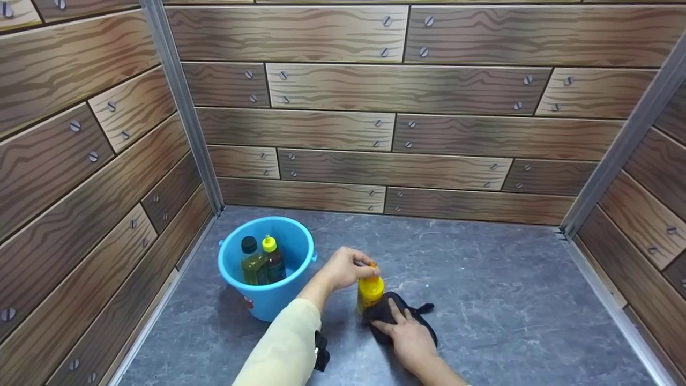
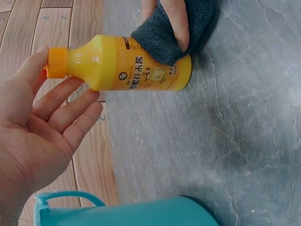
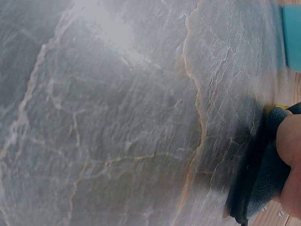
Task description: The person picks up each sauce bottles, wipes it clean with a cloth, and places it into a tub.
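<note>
A yellow bottle (image 1: 370, 292) with an orange cap stands on the grey floor (image 1: 482, 300). My left hand (image 1: 345, 268) curls over its top; in the left wrist view the thumb sits at the cap and the fingers (image 2: 70, 101) touch the neck of the yellow bottle (image 2: 136, 63). My right hand (image 1: 407, 332) lies on a dark cloth (image 1: 381, 310) with fingers straight. It presses the cloth (image 2: 160, 40) against the bottle's lower side. In the right wrist view the cloth (image 3: 263, 179) shows at the right edge beside a finger (image 3: 289, 141).
A blue bucket (image 1: 268, 300) stands left of the bottle and holds two bottles, one black-capped (image 1: 251, 262) and one yellow-capped (image 1: 272, 260). Wood-patterned walls (image 1: 375, 128) enclose the floor on three sides.
</note>
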Demonstrator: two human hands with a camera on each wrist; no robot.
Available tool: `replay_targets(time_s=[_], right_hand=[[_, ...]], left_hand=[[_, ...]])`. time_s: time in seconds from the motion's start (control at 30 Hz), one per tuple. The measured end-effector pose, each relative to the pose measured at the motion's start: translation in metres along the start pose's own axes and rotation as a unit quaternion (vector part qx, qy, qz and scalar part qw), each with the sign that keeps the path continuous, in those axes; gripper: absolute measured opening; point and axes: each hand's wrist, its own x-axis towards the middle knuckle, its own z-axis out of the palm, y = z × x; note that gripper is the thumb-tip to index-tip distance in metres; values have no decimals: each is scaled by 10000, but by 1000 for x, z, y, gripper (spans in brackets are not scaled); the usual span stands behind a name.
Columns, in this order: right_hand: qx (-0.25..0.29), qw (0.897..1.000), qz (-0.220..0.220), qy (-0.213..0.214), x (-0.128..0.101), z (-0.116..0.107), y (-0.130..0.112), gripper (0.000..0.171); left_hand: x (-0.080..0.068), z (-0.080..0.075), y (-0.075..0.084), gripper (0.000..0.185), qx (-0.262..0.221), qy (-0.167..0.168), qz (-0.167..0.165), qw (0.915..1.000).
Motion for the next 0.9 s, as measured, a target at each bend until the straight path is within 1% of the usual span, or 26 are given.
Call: replay_targets(time_s=[0.2, 0.63, 0.73, 0.9], right_hand=[[9, 9997, 233, 90, -4, -2, 2, 58], [161, 9959, 893, -23, -6, -7, 12, 65], [291, 9948, 959, 198, -8, -8, 15, 68], [521, 9916, 886, 783, -13, -8, 16, 69]], left_hand=[[-1, 3, 1, 18, -23, 58, -10, 10000], [-4, 4, 2, 23, -159, 84, 34, 9998], [-3, 5, 0, 26, -181, 78, 15, 9998], [-2, 7, -2, 26, -223, 120, 110, 9996]])
